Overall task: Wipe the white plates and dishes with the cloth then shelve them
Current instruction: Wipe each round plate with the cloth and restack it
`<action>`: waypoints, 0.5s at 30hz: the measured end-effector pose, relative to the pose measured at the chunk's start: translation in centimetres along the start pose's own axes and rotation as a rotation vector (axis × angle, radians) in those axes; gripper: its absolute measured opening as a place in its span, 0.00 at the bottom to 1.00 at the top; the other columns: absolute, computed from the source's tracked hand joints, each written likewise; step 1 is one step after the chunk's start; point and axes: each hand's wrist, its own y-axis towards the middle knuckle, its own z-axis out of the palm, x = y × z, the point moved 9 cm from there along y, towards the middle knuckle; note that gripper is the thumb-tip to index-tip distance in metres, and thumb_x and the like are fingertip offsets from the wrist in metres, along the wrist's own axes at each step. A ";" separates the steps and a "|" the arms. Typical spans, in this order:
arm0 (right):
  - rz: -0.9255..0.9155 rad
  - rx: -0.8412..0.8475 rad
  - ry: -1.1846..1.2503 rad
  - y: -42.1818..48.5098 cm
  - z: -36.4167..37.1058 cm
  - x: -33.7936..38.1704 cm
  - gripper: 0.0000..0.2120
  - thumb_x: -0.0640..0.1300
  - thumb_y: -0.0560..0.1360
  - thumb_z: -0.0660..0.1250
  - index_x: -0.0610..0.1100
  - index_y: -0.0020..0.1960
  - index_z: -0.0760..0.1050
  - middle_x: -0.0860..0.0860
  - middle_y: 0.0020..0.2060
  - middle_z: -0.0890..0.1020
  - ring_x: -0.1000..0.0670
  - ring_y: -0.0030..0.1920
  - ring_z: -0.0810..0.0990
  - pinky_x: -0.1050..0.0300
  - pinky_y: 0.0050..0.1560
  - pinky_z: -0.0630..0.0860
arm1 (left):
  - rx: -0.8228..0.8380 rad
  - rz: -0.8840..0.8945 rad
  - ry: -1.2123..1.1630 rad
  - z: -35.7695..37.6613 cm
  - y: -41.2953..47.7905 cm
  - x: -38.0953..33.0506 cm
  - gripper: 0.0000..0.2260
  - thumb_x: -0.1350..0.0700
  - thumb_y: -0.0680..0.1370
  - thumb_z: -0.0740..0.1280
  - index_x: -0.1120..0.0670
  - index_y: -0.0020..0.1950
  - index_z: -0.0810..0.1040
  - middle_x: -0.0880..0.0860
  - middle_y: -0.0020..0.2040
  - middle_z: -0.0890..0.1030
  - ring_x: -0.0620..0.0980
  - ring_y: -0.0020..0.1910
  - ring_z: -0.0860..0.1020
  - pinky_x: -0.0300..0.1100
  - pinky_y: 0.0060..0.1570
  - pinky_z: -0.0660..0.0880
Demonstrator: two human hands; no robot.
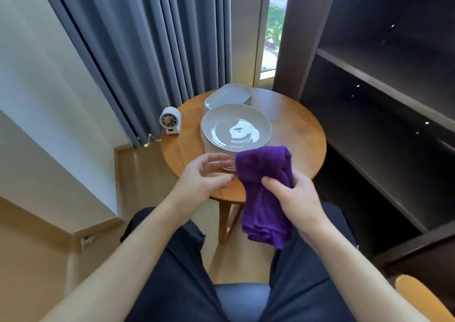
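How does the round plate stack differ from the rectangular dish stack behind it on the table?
The round plates are circular; the rectangular dishes are oblong with rounded corners. The round plates stand nearer the person, the rectangular dishes behind them. The cloth hides the round plates' near edge; it hides none of the rectangular dishes. Both are white stacks on the wooden table.
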 end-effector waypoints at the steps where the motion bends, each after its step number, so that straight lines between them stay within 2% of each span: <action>1: 0.086 -0.033 0.098 0.0 -0.6 -0.9 0.02 0.46 0.74 0.74 0.52 0.46 0.83 0.48 0.43 0.88 0.48 0.43 0.87 0.57 0.39 0.81 | -0.064 0.041 0.143 -0.5 0.1 0.0 0.17 0.63 0.76 0.74 0.51 0.63 0.79 0.48 0.60 0.84 0.47 0.57 0.84 0.50 0.61 0.80; 3: 0.232 -0.113 0.269 0.3 -2.2 -2.4 0.01 0.42 0.77 0.73 0.47 0.48 0.84 0.43 0.44 0.88 0.45 0.42 0.88 0.53 0.39 0.83 | -0.167 0.123 0.361 -1.8 1.1 -0.4 0.15 0.61 0.78 0.71 0.44 0.59 0.79 0.44 0.56 0.82 0.39 0.55 0.81 0.41 0.57 0.80; 5: 0.355 -0.206 0.379 1.2 -4.0 -3.9 0.06 0.40 0.78 0.71 0.40 0.54 0.82 0.41 0.45 0.87 0.43 0.40 0.88 0.50 0.39 0.84 | -0.238 0.204 0.493 -2.7 2.8 -1.2 0.16 0.61 0.78 0.70 0.40 0.57 0.77 0.41 0.56 0.79 0.34 0.55 0.77 0.31 0.51 0.77; 6: 0.410 -0.243 0.421 1.7 -4.8 -4.7 0.09 0.40 0.78 0.71 0.39 0.57 0.81 0.40 0.46 0.87 0.42 0.41 0.88 0.48 0.40 0.85 | -0.258 0.246 0.536 -3.0 3.9 -1.5 0.16 0.61 0.78 0.70 0.40 0.58 0.76 0.40 0.57 0.77 0.34 0.56 0.76 0.29 0.51 0.75; 8: 0.509 -0.288 0.489 3.1 -6.1 -6.3 0.13 0.41 0.77 0.71 0.37 0.60 0.80 0.37 0.50 0.87 0.38 0.42 0.87 0.42 0.43 0.86 | -0.305 0.319 0.609 -3.3 6.3 -1.7 0.17 0.61 0.77 0.70 0.44 0.62 0.76 0.42 0.61 0.74 0.37 0.61 0.73 0.34 0.58 0.74; 11: 0.619 -0.314 0.543 5.7 -7.4 -8.5 0.17 0.41 0.74 0.71 0.35 0.61 0.81 0.35 0.52 0.86 0.37 0.43 0.87 0.41 0.41 0.86 | -0.412 0.359 0.614 -4.0 9.6 -0.9 0.20 0.60 0.76 0.71 0.51 0.67 0.74 0.47 0.67 0.71 0.43 0.67 0.71 0.46 0.67 0.73; 13: 0.654 -0.302 0.571 7.4 -7.8 -9.2 0.21 0.42 0.70 0.72 0.35 0.61 0.81 0.36 0.53 0.86 0.37 0.45 0.88 0.42 0.41 0.85 | -0.469 0.342 0.581 -4.4 10.8 0.3 0.21 0.56 0.75 0.70 0.52 0.67 0.73 0.49 0.70 0.70 0.45 0.70 0.69 0.46 0.68 0.71; 15: 0.606 -0.272 0.525 9.3 -8.5 -9.3 0.24 0.42 0.69 0.72 0.36 0.63 0.80 0.36 0.55 0.85 0.38 0.47 0.87 0.42 0.44 0.85 | -0.484 0.350 0.572 -4.3 11.1 1.3 0.21 0.54 0.74 0.70 0.54 0.67 0.74 0.51 0.72 0.68 0.45 0.73 0.66 0.47 0.70 0.70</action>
